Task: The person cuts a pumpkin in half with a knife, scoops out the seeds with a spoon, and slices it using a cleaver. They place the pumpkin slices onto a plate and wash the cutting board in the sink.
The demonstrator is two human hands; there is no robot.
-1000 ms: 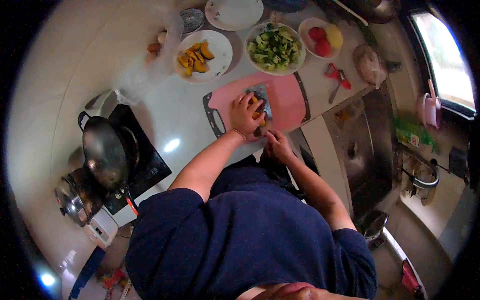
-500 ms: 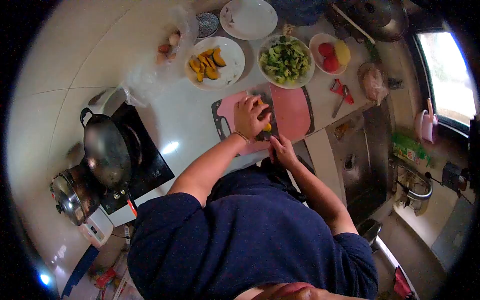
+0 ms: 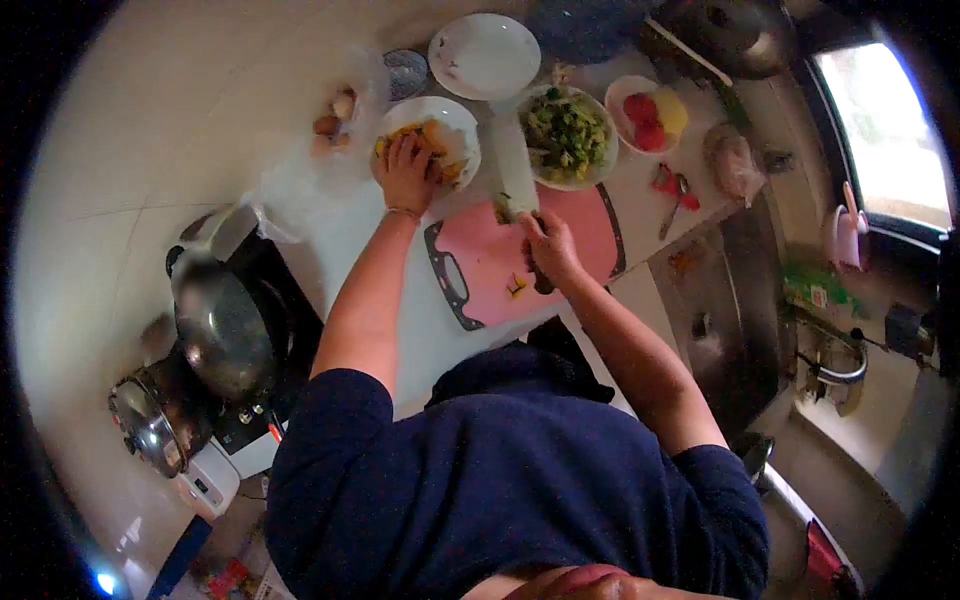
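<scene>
My left hand (image 3: 407, 175) is over the white plate (image 3: 462, 130), its fingers spread on the pumpkin slices (image 3: 432, 132) and partly covering them. In my right hand (image 3: 552, 250) is a kitchen knife (image 3: 514, 165); its broad, bright blade points away from me, between the plate and a bowl of chopped greens (image 3: 565, 130). Below the blade lies the pink cutting board (image 3: 480, 270), with a small yellow-green pumpkin scrap (image 3: 517, 287) near its front edge. A dark bit shows by the base of the blade, too blurred to name.
An empty-looking white plate (image 3: 485, 55) stands at the back. To the right are a bowl of red and yellow produce (image 3: 648, 115), a red-handled peeler (image 3: 678, 190) and the sink (image 3: 725, 310). At left, a wok (image 3: 225, 320) sits on the cooktop, beside a lidded pot (image 3: 155, 425).
My left hand has moved from the pumpkin on the board to the plate of slices. The knife has swung up and away from me, and my right hand has moved forward over the board.
</scene>
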